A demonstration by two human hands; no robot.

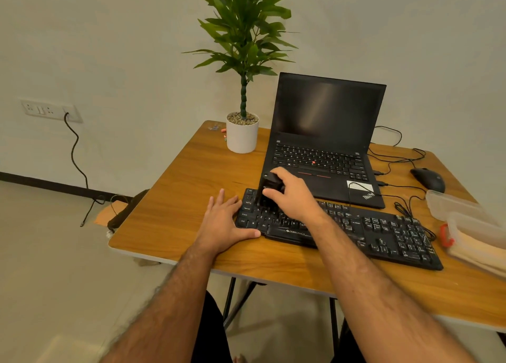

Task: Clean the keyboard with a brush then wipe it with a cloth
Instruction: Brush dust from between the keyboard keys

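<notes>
1 keyboard (356, 228), 1 brush (269, 191) gripped by right hand (294, 195); left hand (223, 221) flat, fingers straight, at keyboard's left end.

Brush (269, 189) blurred, partly behind hand (293, 195)

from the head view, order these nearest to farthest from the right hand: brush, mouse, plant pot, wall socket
1. brush: gripped in the right hand, over the keyboard's left end.
2. plant pot: at the table's far edge, left of the laptop.
3. mouse: far right of the table.
4. wall socket: on the wall, far left.
</notes>
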